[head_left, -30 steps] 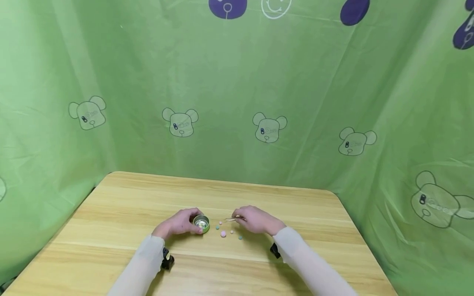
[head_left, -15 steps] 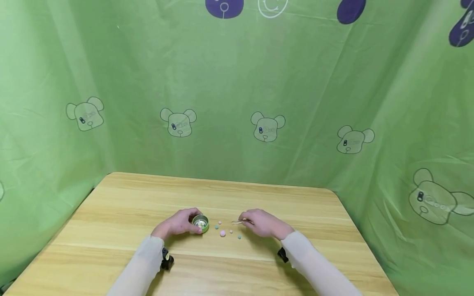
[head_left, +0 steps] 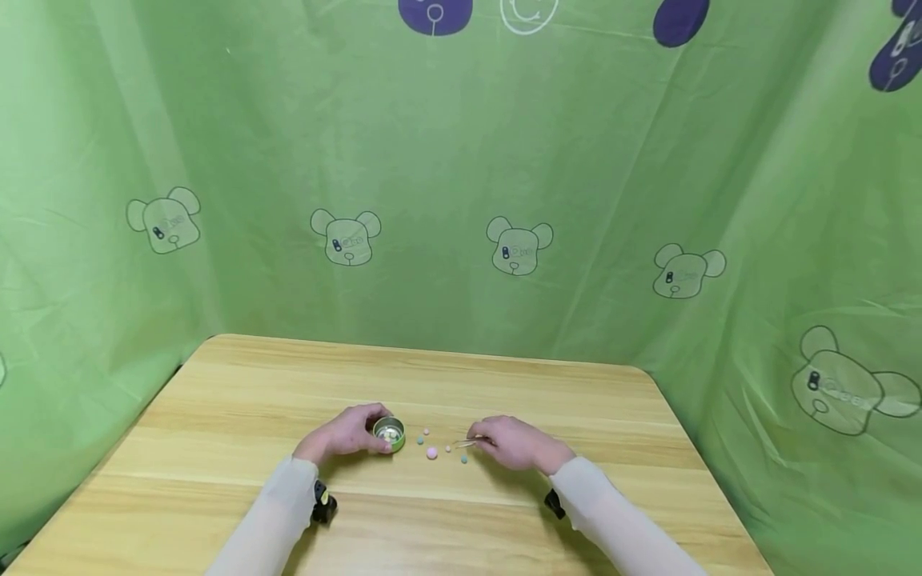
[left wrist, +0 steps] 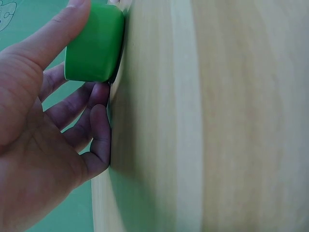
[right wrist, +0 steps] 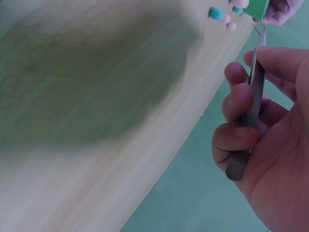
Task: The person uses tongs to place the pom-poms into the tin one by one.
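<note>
My left hand (head_left: 349, 432) grips a small round green tin (head_left: 390, 434) standing on the table, its thumb on the near side and fingers round the far side. Several small pale pieces lie in the tin. In the left wrist view the tin's green side wall (left wrist: 96, 46) shows under the thumb. My right hand (head_left: 513, 442) holds metal tweezers (right wrist: 258, 75) with bent, slightly parted tips; nothing shows between them. The tips are close to a small pink pom-pom (head_left: 448, 449). Nearby lie a larger pink pom-pom (head_left: 432, 453) and a teal pom-pom (head_left: 464, 460).
Another small pink pom-pom (head_left: 426, 431) and a teal one (head_left: 421, 441) lie just right of the tin. The wooden table (head_left: 288, 384) ends at a green curtain (head_left: 432, 160) printed with bear heads. Black wrist cameras sit under both sleeves.
My right hand has moved right and toward me with the tweezers, from beside the far pink pom-pom to near the small pink one. My left hand and the tin stay in place.
</note>
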A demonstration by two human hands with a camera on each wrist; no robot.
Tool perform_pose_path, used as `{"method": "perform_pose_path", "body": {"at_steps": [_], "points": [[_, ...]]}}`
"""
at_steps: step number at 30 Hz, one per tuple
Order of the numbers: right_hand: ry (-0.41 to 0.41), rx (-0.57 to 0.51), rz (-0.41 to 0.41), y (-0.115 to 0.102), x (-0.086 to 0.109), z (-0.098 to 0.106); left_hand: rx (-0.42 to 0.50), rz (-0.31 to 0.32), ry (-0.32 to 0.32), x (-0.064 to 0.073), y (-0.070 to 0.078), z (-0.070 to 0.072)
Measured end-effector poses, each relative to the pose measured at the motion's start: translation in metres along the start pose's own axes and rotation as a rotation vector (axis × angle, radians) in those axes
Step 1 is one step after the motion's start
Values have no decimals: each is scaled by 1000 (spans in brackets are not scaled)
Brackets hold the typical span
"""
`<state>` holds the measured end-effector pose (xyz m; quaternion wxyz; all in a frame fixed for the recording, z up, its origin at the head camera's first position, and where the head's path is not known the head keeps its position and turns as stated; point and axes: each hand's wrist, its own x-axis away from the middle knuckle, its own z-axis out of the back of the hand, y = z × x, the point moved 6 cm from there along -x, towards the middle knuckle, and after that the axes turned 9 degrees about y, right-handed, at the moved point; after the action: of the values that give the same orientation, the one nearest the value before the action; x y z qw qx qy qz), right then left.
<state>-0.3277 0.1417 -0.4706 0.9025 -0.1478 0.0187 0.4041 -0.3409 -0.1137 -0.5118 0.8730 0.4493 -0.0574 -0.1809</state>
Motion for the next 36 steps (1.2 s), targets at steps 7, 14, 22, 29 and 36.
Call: {"method": "perform_pose_path", "body": {"at_steps": [7,14,22,29,36], "points": [[6,14,7,1,5,-1,1,1,5,-1,0,1],[5,5,19,3,15,-2,1,1,6,-2,-2,1],[-1,16,22,5,20,-6,16,-1,7,-3,-3,2],[-9,17,15,7,21,-10,5,11,7,-1,-1,1],[-18,11,19,9,22,-11,7,-2,5,-1,1,0]]}}
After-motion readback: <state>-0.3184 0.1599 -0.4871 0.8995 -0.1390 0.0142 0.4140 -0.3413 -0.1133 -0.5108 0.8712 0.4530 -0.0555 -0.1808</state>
